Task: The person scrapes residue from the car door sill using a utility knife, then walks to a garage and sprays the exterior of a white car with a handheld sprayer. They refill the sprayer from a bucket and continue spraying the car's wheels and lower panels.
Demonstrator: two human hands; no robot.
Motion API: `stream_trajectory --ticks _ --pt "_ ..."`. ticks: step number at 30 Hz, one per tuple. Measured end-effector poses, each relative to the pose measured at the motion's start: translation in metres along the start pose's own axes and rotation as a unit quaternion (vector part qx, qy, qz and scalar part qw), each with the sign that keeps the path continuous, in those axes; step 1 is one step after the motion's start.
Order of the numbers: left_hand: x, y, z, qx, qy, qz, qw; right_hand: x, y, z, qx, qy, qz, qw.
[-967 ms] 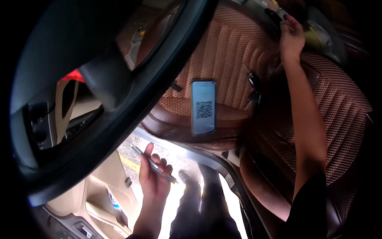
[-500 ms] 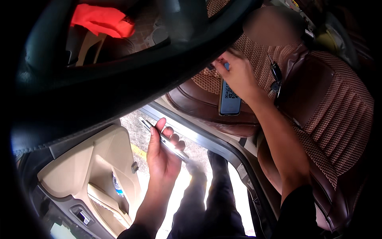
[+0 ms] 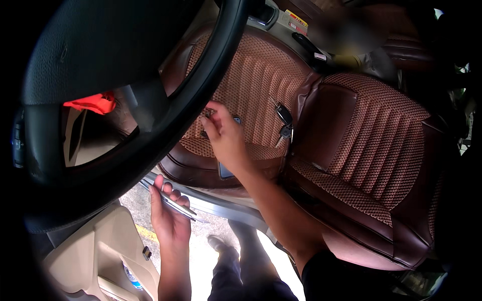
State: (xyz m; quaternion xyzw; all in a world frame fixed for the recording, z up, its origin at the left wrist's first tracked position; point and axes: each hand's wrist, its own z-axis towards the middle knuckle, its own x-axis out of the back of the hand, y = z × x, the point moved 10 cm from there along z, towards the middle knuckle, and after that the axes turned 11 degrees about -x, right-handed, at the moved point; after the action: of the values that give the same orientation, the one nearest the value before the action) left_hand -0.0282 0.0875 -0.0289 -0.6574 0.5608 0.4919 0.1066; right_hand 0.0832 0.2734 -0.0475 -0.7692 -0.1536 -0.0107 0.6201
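"two hands of yours are in view; what does each have?"

"your left hand (image 3: 170,224) is closed around a slim silver object (image 3: 175,204), perhaps a phone seen edge-on. your right hand (image 3: 226,135) has its fingers bent; a small dark piece (image 3: 204,134) shows beside the thumb, but i can't tell whether you grip it."

"how far along does that put you?"

"one hold looks made, your left's; a pick-up by your right can't be confirmed. the smartphone (image 3: 225,172) lies on the brown seat cushion (image 3: 251,75), partly covered by your right hand, so it seems unlifted. the car keys (image 3: 283,115) lie near the backrest (image 3: 374,150), in neither hand."

"farther out?"

"your steering wheel (image 3: 203,88), a red cloth (image 3: 95,103) seen through it, and an open beige door (image 3: 83,251) with a bottle (image 3: 131,276) in it."
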Motion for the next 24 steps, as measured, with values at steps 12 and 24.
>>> stream_trajectory --ticks 12,24 --pt "-0.008 -0.004 0.035 -0.026 -0.022 -0.001 0.999 0.200 0.003 0.160 -0.150 0.118 0.219 0.957" --pt "0.009 0.007 0.028 -0.095 0.033 0.235 0.967 0.274 0.019 0.375 -0.086 0.259 -0.489 0.829"
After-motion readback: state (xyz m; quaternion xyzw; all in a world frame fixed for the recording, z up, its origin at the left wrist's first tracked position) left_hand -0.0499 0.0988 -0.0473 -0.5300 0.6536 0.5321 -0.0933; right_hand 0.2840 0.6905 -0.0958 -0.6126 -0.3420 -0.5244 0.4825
